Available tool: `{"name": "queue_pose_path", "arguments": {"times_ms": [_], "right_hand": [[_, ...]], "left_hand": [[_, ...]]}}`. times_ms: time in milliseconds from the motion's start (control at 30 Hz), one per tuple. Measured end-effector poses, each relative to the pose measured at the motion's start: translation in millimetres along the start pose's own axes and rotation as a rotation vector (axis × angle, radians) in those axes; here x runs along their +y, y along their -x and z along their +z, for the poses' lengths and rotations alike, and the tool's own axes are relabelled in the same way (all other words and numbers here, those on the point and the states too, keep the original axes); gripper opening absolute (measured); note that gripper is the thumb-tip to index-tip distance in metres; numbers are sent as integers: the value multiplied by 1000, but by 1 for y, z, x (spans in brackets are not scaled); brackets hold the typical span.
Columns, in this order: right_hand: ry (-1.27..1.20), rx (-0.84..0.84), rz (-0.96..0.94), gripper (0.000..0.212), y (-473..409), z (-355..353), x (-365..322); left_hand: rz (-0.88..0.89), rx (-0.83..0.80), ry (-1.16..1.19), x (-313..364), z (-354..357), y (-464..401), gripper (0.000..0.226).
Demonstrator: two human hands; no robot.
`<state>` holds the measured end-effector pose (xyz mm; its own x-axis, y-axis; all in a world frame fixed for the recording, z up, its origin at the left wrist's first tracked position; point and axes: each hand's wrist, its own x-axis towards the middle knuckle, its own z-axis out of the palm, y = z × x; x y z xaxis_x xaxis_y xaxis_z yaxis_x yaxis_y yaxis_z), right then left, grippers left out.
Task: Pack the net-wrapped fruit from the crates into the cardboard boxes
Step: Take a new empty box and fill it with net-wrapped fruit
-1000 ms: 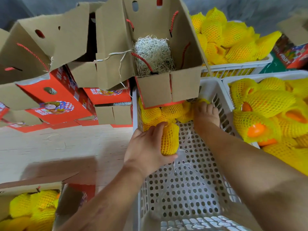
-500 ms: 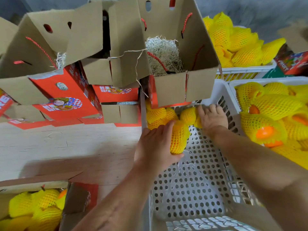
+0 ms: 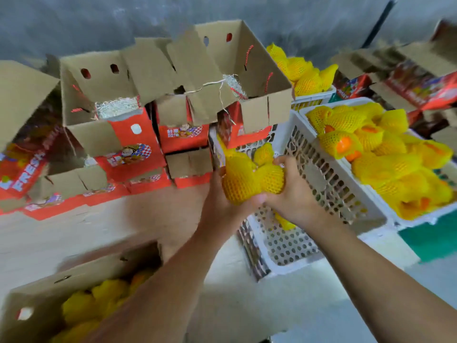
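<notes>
Left hand and right hand together clamp several net-wrapped fruit above the nearly empty white crate. Near box partly filled; full crate and open boxes remain.

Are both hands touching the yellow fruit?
Touching. The head view shows the left hand and right hand wrapped around the bunch of net-wrapped fruit, fingers pressed on it.

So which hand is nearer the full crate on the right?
Right. The right hand grips netted fruit over the near-empty crate, beside the full crate; the left hand, gripping fruit too, is farther left.
</notes>
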<state>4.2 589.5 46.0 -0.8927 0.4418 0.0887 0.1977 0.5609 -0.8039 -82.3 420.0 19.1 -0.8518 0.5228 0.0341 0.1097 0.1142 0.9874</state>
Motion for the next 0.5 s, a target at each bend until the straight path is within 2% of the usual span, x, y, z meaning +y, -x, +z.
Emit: {"name": "queue_pose_path", "arguments": {"times_ms": [100,233,300,367,433,500], "right_hand": [[-38,30,-92,72,27,56,-46],[-41,49,-232,67,57,140,-106],[-99,-51,-184,72,73,180,-131],[-170,-191,-109,80,87,213,-153],[-271,-315,-11,71,97,242,-171],[-427,-373,99,58,103,267,-185]], "left_hand": [[-40,71,176,-1,-58,39,81],[-178,44,292,-14,-153,93,65],[-265,36,376,-17,-199,120,64],[-361,109,558,-20,-241,141,53],[-435,188,714,-22,-279,159,46],[-467,236,697,-28,-308,172,41]]}}
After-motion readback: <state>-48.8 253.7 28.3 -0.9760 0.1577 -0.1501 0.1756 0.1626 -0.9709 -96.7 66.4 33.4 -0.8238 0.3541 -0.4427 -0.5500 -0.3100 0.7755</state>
